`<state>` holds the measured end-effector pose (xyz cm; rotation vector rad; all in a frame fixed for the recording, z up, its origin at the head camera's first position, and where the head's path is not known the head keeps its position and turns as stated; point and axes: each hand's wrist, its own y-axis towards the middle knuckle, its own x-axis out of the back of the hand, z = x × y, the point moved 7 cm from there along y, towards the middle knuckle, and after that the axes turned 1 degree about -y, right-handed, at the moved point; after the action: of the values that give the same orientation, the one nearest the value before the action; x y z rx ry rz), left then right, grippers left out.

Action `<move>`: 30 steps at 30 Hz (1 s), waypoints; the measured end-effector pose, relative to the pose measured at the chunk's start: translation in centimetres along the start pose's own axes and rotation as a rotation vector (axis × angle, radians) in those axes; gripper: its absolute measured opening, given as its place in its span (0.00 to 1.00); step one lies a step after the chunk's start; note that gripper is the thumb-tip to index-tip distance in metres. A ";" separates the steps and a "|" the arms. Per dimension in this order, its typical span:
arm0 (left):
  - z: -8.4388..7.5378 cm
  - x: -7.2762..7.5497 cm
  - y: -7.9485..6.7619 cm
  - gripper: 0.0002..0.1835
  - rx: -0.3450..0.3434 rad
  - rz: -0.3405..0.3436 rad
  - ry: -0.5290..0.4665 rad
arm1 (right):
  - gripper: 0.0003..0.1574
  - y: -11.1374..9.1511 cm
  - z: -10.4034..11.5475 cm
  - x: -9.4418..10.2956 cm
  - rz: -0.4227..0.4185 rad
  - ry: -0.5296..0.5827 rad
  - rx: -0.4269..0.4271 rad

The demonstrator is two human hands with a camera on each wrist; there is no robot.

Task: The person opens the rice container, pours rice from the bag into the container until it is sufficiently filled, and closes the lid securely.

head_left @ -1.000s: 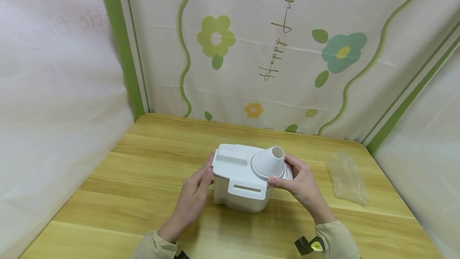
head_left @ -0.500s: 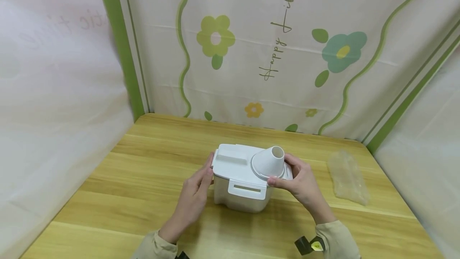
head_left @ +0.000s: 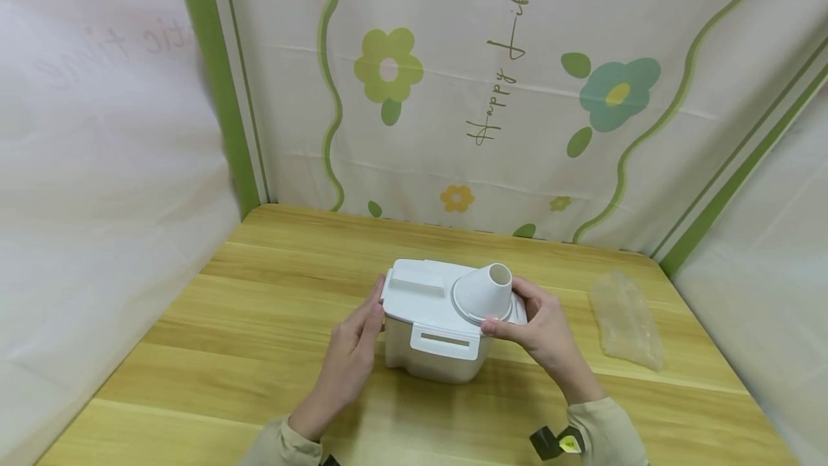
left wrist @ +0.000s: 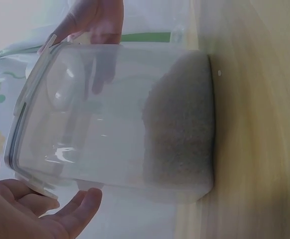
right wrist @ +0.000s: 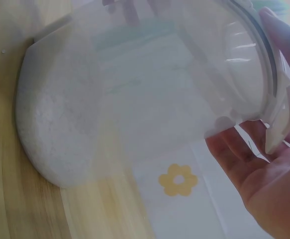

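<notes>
A translucent plastic storage container (head_left: 433,369) stands upright on the wooden table, a layer of pale grains (left wrist: 182,124) in its bottom. Its white lid (head_left: 401,293) carries a cone-shaped spout (head_left: 479,295) at the right end. On the near side a slotted lid latch (head_left: 446,351) sticks outward. My left hand (head_left: 349,351) holds the left end, fingers bent around the lid's edge and upper wall. At the opposite end my right hand (head_left: 540,326) grips the lid beside the spout, thumb in front and fingers behind. In the right wrist view, the fingers bend under an end latch (right wrist: 279,119).
A clear plastic bag (head_left: 626,318) lies flat on the table (head_left: 194,336) to the right. Flower-printed curtains (head_left: 440,128) enclose the table at the back and both sides. A tiny pale grain (left wrist: 219,73) lies on the wood near the container.
</notes>
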<state>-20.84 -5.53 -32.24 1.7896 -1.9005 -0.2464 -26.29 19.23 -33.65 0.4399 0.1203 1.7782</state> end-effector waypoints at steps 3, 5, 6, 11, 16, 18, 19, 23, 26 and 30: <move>0.0 -0.2 -0.1 0.21 0.006 -0.004 -0.014 | 0.39 0.0 -0.1 0.0 -0.004 -0.001 -0.003; 0.0 -0.3 -0.2 0.21 0.008 -0.011 -0.023 | 0.38 0.0 -0.2 0.0 -0.011 -0.005 -0.007; 0.0 -0.3 -0.2 0.21 0.008 -0.016 -0.030 | 0.38 0.0 -0.2 0.0 -0.012 -0.007 -0.007; 0.1 -0.5 -0.3 0.21 0.004 -0.028 -0.051 | 0.38 -0.1 -0.3 0.0 -0.009 -0.003 -0.004; 0.1 -0.5 -0.3 0.22 -0.006 -0.023 -0.067 | 0.38 0.0 -0.2 0.0 -0.005 0.009 0.000; 0.1 -0.5 -0.4 0.22 -0.008 -0.021 -0.073 | 0.38 0.0 -0.2 0.0 -0.005 0.011 0.000; 0.0 -0.6 -0.3 0.22 -0.009 -0.020 -0.073 | 0.38 0.0 -0.2 0.0 -0.005 0.013 -0.002; -0.2 -0.6 -0.3 0.22 -0.009 -0.018 -0.074 | 0.39 0.0 -0.2 0.0 -0.008 0.014 -0.004; -0.3 -0.6 -0.4 0.22 -0.007 -0.021 -0.076 | 0.39 0.0 -0.2 0.0 -0.010 0.011 -0.007; -0.2 -0.7 -0.4 0.22 -0.001 -0.024 -0.071 | 0.38 -0.1 -0.3 0.0 -0.011 0.008 -0.009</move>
<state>-20.37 -4.86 -32.41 1.8267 -1.9282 -0.3237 -26.34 19.29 -33.91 0.4245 0.1202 1.7696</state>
